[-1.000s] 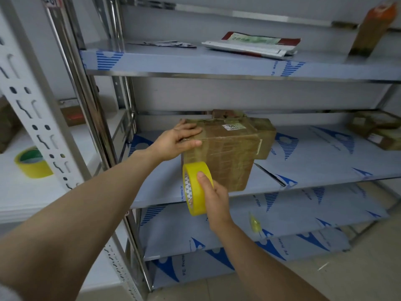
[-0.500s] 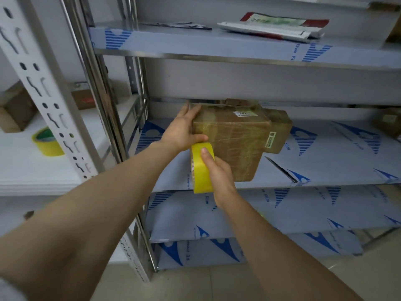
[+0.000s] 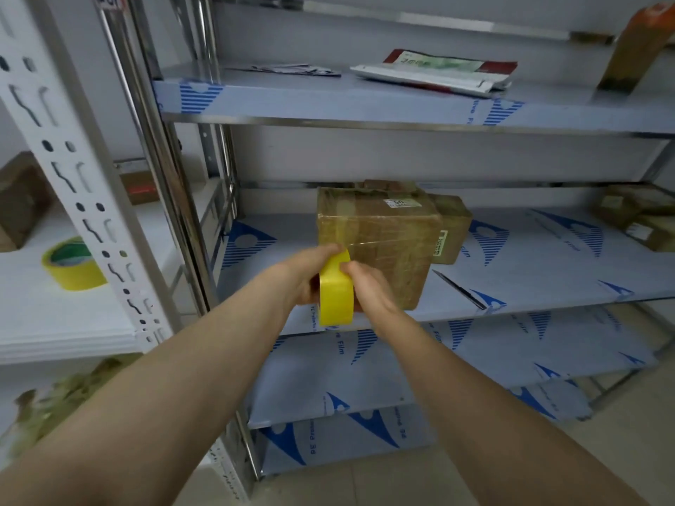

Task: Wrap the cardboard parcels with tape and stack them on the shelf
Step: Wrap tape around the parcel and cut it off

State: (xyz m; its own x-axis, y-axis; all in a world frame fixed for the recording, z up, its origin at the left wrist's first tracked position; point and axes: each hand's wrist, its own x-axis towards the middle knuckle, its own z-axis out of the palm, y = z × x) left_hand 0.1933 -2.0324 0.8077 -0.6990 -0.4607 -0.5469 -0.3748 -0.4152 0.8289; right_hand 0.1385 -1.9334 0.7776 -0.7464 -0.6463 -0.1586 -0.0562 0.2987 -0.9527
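A tape-wrapped cardboard parcel stands on the middle steel shelf, against smaller parcels behind it. Just in front of its lower left corner I hold a yellow tape roll on edge between both hands. My left hand grips the roll from the left, fingers over its top. From the right, my right hand pinches it, thumb at the upper rim. Neither hand touches the parcel.
A second yellow tape roll and a brown box sit on the white rack at left. A pen-like tool lies on the middle shelf. Flat packets lie on the upper shelf; more parcels at right.
My left hand has left the parcel's top left edge and come down onto the tape roll. The roll, in my right hand, has drawn slightly back from the parcel.
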